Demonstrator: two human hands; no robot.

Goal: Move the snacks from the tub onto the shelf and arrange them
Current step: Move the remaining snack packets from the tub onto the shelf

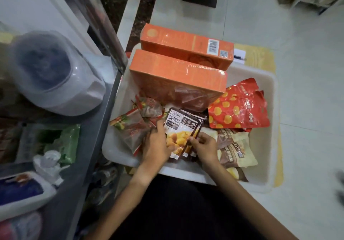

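A white tub (260,83) on the floor holds snack packs. Both hands are inside it at the near edge. My left hand (155,146) grips the left side of a stack of brown chestnut packs (181,126) with yellow nuts pictured. Pinching the same stack's right edge is my right hand (203,147). Two orange boxes (178,78) lie across the tub's far half. Red packs with orange dots (240,109) sit at the right, beige-brown packs (234,148) below them, and red-brown packs (134,126) at the left. The metal shelf (104,120) stands left of the tub.
On the shelf's upper level stands a clear plastic jar (54,72) with a dark lid. Lower levels hold a green pack (68,143), a white bottle (50,165) and a blue-labelled jug (22,191). A yellow mat (260,55) lies under the tub on pale floor tiles.
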